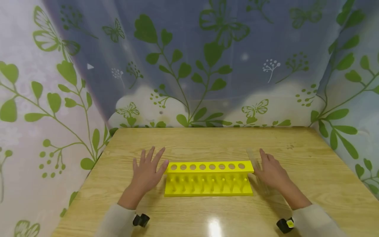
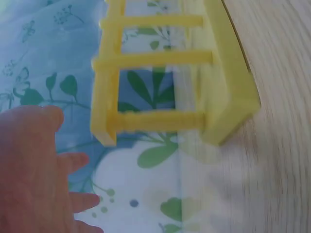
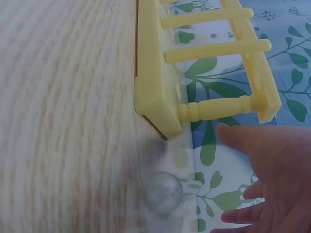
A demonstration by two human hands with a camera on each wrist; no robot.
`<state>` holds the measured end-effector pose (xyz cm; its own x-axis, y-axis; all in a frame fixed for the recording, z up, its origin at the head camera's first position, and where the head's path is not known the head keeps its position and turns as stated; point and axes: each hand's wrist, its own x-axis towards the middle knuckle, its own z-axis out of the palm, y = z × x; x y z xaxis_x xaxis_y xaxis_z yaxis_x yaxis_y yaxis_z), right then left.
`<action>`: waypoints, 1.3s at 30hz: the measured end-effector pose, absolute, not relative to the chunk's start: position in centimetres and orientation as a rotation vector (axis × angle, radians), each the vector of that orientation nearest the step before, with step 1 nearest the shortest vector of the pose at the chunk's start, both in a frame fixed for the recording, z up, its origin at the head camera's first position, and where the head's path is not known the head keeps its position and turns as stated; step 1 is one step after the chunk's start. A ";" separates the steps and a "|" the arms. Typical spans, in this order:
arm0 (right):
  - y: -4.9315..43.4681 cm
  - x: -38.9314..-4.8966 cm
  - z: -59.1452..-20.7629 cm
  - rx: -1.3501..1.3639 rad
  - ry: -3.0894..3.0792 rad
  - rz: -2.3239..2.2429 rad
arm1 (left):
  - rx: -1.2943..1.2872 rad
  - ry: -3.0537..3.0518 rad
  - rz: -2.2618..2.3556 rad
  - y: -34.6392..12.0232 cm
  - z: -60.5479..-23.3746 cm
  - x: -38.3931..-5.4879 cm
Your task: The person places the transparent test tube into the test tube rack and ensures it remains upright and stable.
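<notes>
The yellow rack (image 1: pixel 208 178) sits mid-table (image 1: pixel 311 171), looks like light, stiff, slick plastic, so I'd grab it by the two short ends; left hand (image 1: pixel 147 171) is flat with fingers spread beside its left end, holding nothing. Right hand (image 1: pixel 270 171) lies open at the right end, next to a clear tube (image 3: pixel 163 192) that's probably glass and rolls easily.

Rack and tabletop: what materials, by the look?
Yellow rack: likely moulded plastic, uniform opaque colour, smooth rounded pegs, faint sheen. Tabletop: wood or wood-look laminate; printed-looking grain and a glossy light reflection near the front edge leave it open.
</notes>
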<state>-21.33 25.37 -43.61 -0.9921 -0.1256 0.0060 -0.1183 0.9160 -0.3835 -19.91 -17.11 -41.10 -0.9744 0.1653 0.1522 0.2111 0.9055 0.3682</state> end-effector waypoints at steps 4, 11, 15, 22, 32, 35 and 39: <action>25.1 -21.5 -43.5 -0.149 3.028 -0.620 | -0.354 -2.902 -0.598 -16.4 -41.0 -19.6; 24.9 -22.1 -43.2 -0.041 2.989 -0.592 | -0.442 -2.866 -0.560 -15.5 -41.2 -19.7; 24.7 -22.4 -43.2 0.003 2.964 -0.566 | -0.510 -2.845 -0.524 -14.9 -41.6 -19.7; 24.7 -22.8 -43.4 0.048 2.932 -0.520 | -0.593 -2.805 -0.531 -13.9 -41.9 -19.7; 24.6 -23.3 -43.7 0.088 2.899 -0.495 | -0.651 -2.838 -0.458 -13.1 -42.3 -19.5; 24.6 -23.4 -43.8 0.085 2.908 -0.485 | -0.667 -2.847 -0.465 -12.9 -42.5 -19.4; 24.6 -23.6 -44.0 0.082 2.922 -0.475 | -0.675 -2.859 -0.465 -12.7 -42.8 -19.5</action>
<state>-23.59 24.63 -43.96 -0.9822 0.0257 -0.1859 0.0832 0.9475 -0.3088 -19.45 -12.71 -42.85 -0.8837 0.4073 0.2306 0.4594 0.8491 0.2607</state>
